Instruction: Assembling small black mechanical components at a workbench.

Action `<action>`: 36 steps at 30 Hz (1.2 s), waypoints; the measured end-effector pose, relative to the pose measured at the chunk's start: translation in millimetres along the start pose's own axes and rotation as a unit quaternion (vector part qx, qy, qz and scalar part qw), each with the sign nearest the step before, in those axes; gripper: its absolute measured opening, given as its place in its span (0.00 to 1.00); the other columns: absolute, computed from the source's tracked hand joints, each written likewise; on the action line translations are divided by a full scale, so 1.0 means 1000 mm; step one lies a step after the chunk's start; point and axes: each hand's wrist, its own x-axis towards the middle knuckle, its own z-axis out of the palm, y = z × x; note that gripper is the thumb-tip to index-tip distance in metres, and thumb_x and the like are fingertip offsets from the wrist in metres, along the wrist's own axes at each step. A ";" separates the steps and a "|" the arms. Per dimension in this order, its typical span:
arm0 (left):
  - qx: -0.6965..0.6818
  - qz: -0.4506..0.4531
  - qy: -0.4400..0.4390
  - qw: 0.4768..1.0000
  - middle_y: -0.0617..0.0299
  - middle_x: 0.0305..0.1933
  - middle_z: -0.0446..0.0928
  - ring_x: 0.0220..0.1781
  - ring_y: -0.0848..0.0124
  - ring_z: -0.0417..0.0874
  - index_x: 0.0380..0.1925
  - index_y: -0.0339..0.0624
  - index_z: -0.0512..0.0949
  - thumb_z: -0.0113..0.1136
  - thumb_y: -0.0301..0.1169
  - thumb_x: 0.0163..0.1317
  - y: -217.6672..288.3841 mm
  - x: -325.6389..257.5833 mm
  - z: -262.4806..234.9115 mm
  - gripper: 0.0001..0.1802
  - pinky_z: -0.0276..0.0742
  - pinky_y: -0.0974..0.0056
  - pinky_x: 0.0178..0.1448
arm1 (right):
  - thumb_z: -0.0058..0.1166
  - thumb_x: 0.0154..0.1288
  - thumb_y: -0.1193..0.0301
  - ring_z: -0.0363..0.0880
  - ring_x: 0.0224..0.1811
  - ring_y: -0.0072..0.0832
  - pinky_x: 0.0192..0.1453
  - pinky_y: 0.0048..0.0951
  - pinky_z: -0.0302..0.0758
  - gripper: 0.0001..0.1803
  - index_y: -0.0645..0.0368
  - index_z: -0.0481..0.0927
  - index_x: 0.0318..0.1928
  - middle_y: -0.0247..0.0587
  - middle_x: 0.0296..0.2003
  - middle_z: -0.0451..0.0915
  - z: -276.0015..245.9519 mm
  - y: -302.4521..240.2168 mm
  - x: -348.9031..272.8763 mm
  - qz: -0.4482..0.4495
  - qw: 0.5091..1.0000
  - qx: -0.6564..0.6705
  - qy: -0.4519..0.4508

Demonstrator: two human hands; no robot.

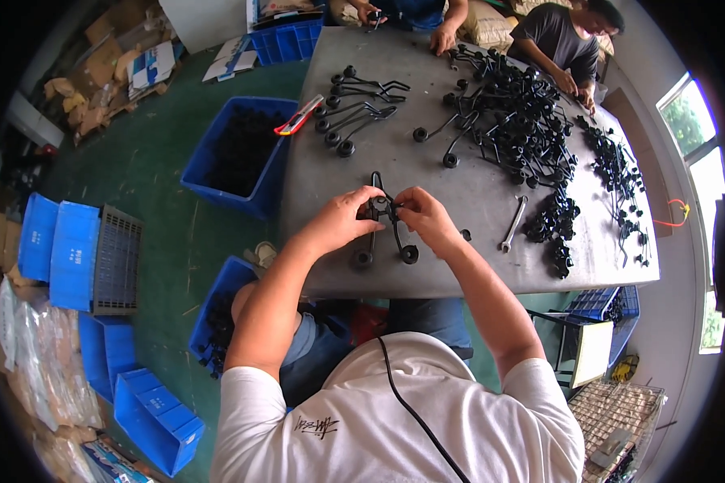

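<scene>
Over the front of the grey metal table [330,274], both of my hands are closed on a black bent-rod part [394,230]. Its looped end points away from me, and two legs with round, roller-like ends come toward me. My left hand [340,219] pinches its left side, thumb and forefinger near the middle piece. From the other side my right hand [428,220] grips it with bent fingers. What lies right under the fingertips is hidden. A small black round piece [466,234] lies beside my right hand.
Ahead lie several black rods [358,113] and a red utility knife [300,115]. A wrench [514,224] and a big pile of black parts [532,121] lie to the right. Two people work at the far side. Blue crates [258,201] stand left of the table.
</scene>
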 end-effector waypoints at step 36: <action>0.161 -0.020 0.356 0.920 0.51 0.33 0.81 0.35 0.51 0.84 0.41 0.37 0.72 0.73 0.34 0.55 0.000 -0.012 0.072 0.21 0.79 0.51 0.39 | 0.55 0.67 0.70 0.77 0.48 0.51 0.52 0.47 0.75 0.11 0.60 0.78 0.48 0.52 0.43 0.77 -0.069 0.053 -0.082 -0.150 0.850 -0.468 0.191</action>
